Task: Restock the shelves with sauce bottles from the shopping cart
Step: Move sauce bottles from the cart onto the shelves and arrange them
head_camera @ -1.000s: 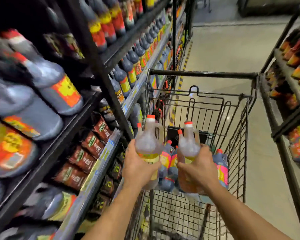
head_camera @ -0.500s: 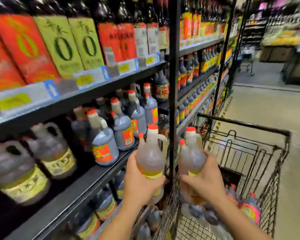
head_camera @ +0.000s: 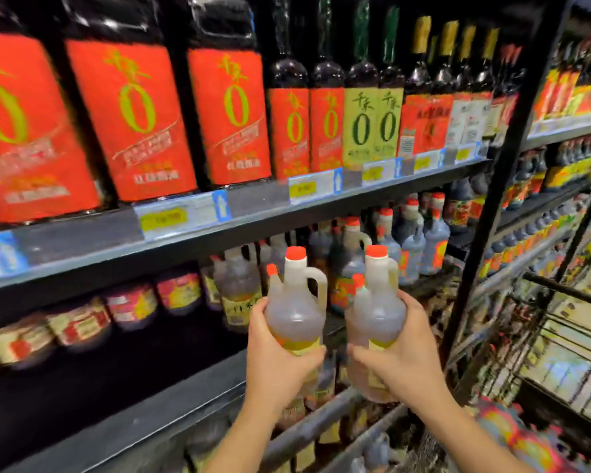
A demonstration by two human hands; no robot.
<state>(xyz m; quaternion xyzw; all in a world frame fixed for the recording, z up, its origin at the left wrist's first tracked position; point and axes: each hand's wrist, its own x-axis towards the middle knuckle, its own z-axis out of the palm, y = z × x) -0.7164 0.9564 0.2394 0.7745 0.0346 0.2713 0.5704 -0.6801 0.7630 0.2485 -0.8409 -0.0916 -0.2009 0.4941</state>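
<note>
1. The fingers (head_camera: 258, 315) of the left hand (head_camera: 277, 356) curl tightly round the lower body of a translucent plastic sauce bottle (head_camera: 296, 312). It is jug-shaped, with an orange-red cap, a moulded side handle and pale amber liquid inside, and we see it held upright.
2. The fingers (head_camera: 408, 302) of the right hand (head_camera: 403, 356) wrap a second bottle (head_camera: 376, 312) of the same kind in the same way, also upright.
3. The two stand side by side and very close. We cannot tell whether they touch.
4. Both are held in the air in front of the middle shelf (head_camera: 171, 404), a dark metal board. They sit above its front edge and below the shelf overhead, resting on nothing but the hands.
5. Behind them on that level stand more red-capped jugs (head_camera: 423, 240), greyer and darker. To the left are blurred bottles with red and cream labels (head_camera: 79, 322).
6. The upper shelf (head_camera: 253, 227) carries tall dark bottles with red labels (head_camera: 133, 114) bearing a large "0", and further right a pair with yellow-green labels (head_camera: 372, 128). Yellow price tags (head_camera: 162, 216) run along its edge.
7. At the right edge we see the black wire shopping cart (head_camera: 560, 336). Bright-labelled bottles (head_camera: 526, 438) lie low in it — too blurred to read.
</note>
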